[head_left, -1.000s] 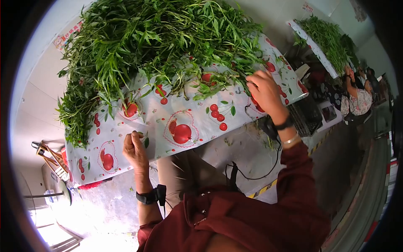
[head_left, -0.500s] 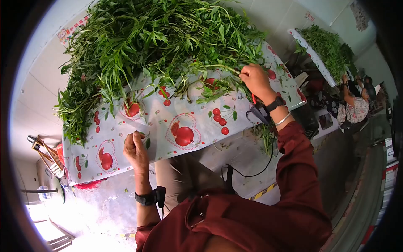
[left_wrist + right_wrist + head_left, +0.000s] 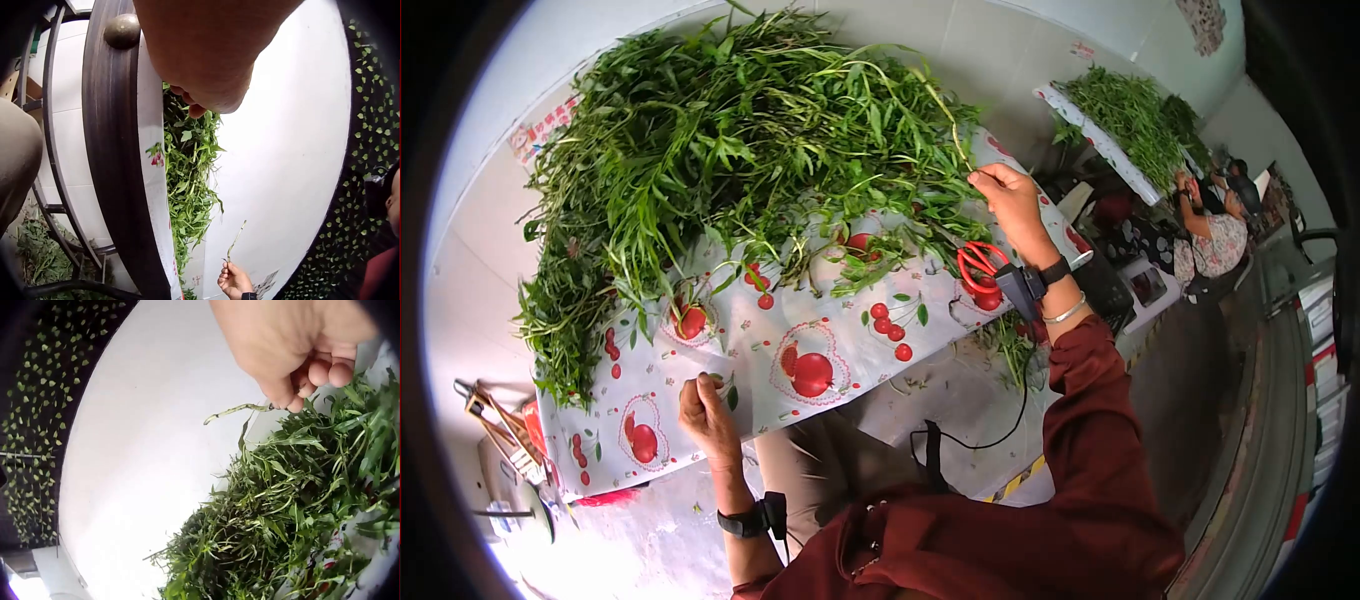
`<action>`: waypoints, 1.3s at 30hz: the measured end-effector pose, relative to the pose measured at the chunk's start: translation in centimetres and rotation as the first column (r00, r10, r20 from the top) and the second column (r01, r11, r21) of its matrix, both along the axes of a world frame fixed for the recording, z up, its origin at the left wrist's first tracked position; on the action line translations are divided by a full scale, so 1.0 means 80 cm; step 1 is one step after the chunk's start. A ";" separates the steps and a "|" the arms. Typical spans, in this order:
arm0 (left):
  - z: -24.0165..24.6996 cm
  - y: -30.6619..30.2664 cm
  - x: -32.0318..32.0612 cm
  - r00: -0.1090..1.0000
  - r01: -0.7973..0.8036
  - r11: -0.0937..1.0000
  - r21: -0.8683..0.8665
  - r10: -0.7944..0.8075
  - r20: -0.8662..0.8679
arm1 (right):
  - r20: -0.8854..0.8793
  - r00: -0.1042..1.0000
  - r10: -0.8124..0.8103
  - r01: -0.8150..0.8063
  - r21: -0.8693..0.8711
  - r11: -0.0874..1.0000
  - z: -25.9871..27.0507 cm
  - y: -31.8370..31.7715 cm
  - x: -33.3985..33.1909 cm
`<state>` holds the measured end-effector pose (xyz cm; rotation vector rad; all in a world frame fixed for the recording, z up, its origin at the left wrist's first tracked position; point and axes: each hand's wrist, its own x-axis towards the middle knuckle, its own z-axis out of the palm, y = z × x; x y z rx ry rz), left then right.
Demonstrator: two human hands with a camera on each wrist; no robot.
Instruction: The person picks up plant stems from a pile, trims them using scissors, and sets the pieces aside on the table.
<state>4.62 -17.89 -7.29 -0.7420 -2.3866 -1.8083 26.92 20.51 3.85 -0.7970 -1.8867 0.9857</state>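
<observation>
A thin, knobbly pale-green stem [image 3: 239,408], slightly bent, rises from the pinched thumb and fingertips of the right hand [image 3: 1015,210] at the table's right, beside a shaggy heap of narrow-leaved greens [image 3: 700,150] spread across the far side. Nearer, smooth red looped handles [image 3: 963,263] sit by the right wrist, while at the near left of the glossy, fruit-printed cloth [image 3: 750,350] the left hand [image 3: 710,418] has curled fingers, whose grip, if any, I cannot tell.
</observation>
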 end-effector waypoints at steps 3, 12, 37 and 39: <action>-0.004 0.000 -0.001 1.000 0.004 1.000 0.014 -0.004 -0.006 | -0.086 0.995 0.055 -0.071 -0.199 0.977 -0.004 -0.001 0.011; 0.020 0.009 0.005 0.997 0.020 0.997 0.071 -0.015 -0.070 | 0.036 0.995 0.096 -0.100 0.147 0.984 -0.020 -0.023 0.024; 0.129 0.128 0.046 0.694 0.267 0.930 -0.252 -0.367 -0.619 | 0.263 0.963 0.067 -0.248 0.755 0.607 0.041 -0.141 -0.029; 0.128 0.131 0.054 0.686 0.277 0.927 -0.252 -0.375 -0.623 | 0.334 0.941 0.047 -0.303 0.774 0.556 0.043 -0.146 -0.031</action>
